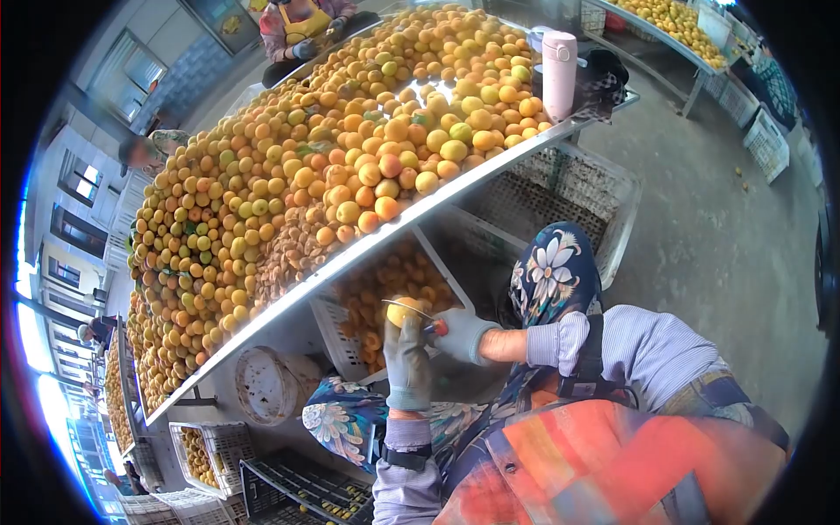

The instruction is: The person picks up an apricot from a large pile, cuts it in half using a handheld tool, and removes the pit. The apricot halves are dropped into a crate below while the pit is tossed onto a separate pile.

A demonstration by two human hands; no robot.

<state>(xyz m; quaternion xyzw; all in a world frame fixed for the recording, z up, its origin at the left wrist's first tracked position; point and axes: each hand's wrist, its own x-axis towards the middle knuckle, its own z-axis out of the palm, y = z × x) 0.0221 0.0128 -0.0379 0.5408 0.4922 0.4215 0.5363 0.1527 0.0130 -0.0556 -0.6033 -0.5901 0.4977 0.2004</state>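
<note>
My left hand, in a grey glove, is closed around an apricot and holds it up over my lap. In my gloved right hand is a knife with a red-orange handle. Its thin, curved blade lies across the top of the apricot; how deep it cuts I cannot make out. Just beyond both hands, a white crate under the table edge holds many orange apricot pieces.
A metal-edged table heaped with apricots slants across the view, with brown pits near its edge. A pink bottle stands at its corner. Below are a bucket and crates. Other people sit across the table.
</note>
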